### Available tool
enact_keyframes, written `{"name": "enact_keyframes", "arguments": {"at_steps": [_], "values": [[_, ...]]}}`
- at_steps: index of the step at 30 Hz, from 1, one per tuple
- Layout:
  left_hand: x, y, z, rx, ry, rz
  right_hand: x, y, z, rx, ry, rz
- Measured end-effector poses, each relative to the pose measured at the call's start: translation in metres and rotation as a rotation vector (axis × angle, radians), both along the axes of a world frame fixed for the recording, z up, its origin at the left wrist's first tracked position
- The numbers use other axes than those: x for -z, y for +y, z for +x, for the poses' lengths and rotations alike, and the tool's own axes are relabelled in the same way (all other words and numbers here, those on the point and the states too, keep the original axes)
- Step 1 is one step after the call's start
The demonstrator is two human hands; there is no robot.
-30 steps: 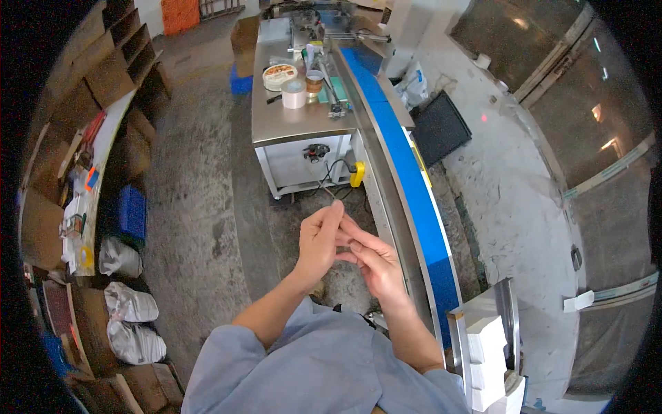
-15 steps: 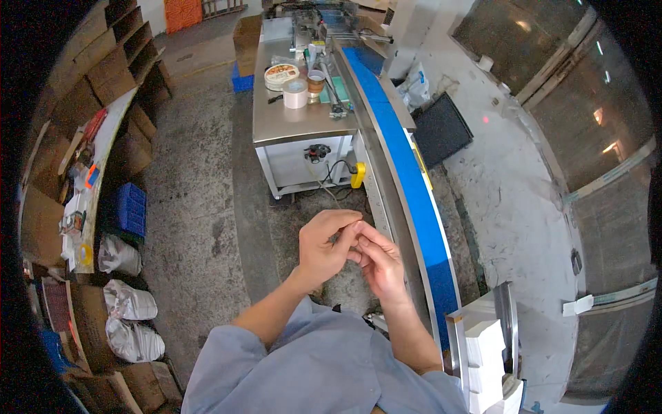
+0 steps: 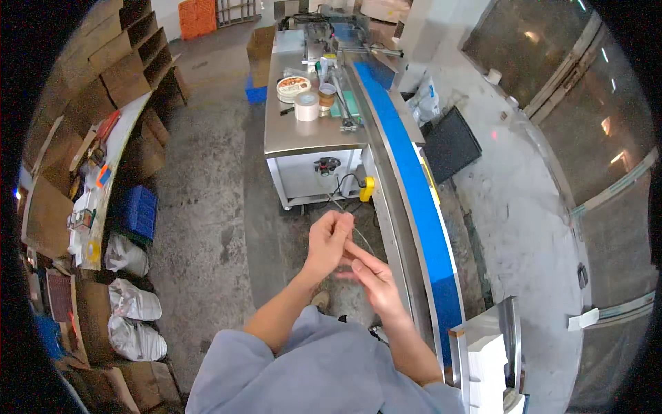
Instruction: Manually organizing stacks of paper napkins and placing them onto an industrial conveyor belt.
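Observation:
My left hand [image 3: 328, 243] is in front of my body with its fingers curled and the thumb pressed against them. Whatever it may hold is hidden. Just below and to its right, my right hand [image 3: 373, 281] has its fingers stretched out and parted, partly smeared by motion, and nothing shows in them. The right fingertips reach up to the underside of the left hand. To the right of both hands runs a conveyor with a blue belt [image 3: 412, 181]. Further off stands a steel-topped table [image 3: 296, 141].
On the table are a white roll [image 3: 306, 108], a round tub [image 3: 293, 85] and brown tape [image 3: 327, 95]. White stacked sheets [image 3: 486, 366] stand at the belt's near end. Leftward are a cluttered bench [image 3: 117, 162], a blue crate [image 3: 141, 212] and white sacks [image 3: 134, 301].
My hands were joined at the fingertips. The right hand has slid lower and its fingers have straightened, while the left has turned more upright. The view has shifted slightly.

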State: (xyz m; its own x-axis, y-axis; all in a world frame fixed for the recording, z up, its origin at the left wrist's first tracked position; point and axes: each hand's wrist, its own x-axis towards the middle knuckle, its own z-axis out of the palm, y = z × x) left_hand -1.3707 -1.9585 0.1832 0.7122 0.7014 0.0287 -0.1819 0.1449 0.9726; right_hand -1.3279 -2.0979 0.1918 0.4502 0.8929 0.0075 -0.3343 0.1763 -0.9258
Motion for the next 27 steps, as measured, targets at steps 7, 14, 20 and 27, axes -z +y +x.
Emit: {"name": "enact_keyframes", "arguments": {"at_steps": [7, 14, 20, 27], "values": [[0.006, 0.01, -0.006, 0.173, -0.1, -0.178, -0.005, -0.008, 0.009, -0.004, 0.238, 0.153], [-0.011, -0.003, -0.011, 0.475, -0.104, -0.189, 0.002, -0.013, 0.017, 0.012, 0.271, 0.178], [-0.004, -0.005, -0.01, 0.343, -0.054, -0.214, 0.005, -0.013, 0.016, 0.001, 0.327, 0.181], [0.037, 0.018, 0.003, 0.373, -0.356, -0.697, 0.022, -0.006, 0.005, 0.189, -0.124, -0.063]]}}
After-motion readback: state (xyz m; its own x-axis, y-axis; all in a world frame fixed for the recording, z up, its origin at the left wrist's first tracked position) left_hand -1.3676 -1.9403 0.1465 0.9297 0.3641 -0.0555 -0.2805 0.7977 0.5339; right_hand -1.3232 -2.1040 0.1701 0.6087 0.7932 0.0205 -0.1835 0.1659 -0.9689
